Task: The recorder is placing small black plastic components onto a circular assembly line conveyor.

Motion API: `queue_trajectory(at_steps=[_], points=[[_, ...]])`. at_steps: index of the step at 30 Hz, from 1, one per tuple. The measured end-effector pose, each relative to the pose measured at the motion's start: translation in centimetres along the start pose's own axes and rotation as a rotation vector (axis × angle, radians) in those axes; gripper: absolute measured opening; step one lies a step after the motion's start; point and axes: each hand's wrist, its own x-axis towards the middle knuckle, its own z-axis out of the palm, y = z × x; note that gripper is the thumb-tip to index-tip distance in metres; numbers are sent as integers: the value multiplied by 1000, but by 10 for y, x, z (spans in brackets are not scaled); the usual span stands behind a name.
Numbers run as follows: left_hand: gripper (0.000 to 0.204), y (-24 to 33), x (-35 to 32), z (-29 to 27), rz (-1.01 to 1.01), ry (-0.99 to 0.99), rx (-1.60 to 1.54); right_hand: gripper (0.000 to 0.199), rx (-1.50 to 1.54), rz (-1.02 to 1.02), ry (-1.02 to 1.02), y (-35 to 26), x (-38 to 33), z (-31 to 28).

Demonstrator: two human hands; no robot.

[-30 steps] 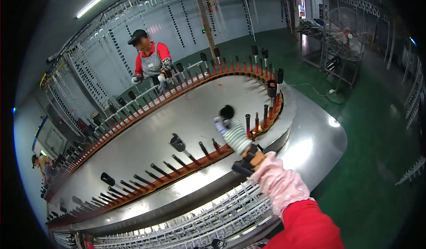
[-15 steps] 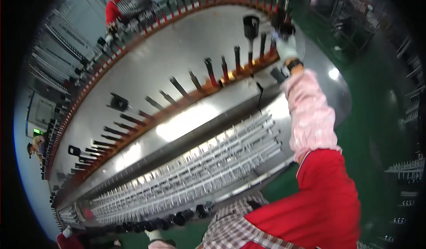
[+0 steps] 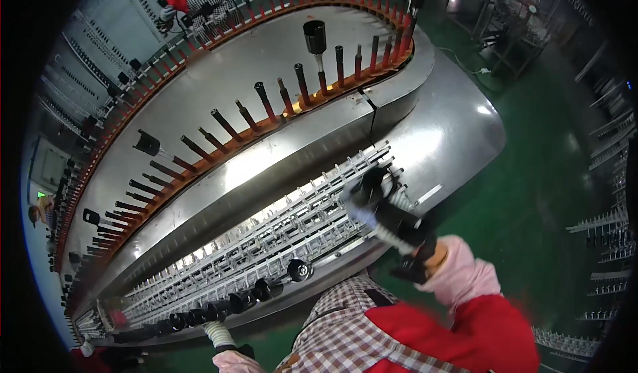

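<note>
Right hand: gloved, blurred, on rack; grip cannot be told.
Left hand: at rack's near edge, grip unclear.
Black caps: one row along rack.
Conveyor: behind rack, pegs many.

Just beyond the fingers of the gloved right hand, the white wire rack lay bare between its rods. Left of the fingers, a row of black cylindrical caps lined its near edge. Farther beyond, upright black pegs on the orange conveyor track barred passage.
</note>
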Motion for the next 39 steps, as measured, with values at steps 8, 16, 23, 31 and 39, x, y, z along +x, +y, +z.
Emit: queue_trajectory(at_steps=[8,16,23,31,39], points=[[13,-1,23,60,-193,-190,-316,26,-293,15,400,95,-36,-10],[14,-43,54,32,-278,-239,-412,19,-60,-84,440,133,-29,-11],[29,-3,24,73,61,-289,-439,19,-104,-202,487,135,-65,-72],[30,7,21,26,-350,-260,-259,25,-1455,-149,738,93,-58,-41],[30,140,-33,-30,452,-603,1068,19,-1490,223,483,73,-66,17]])
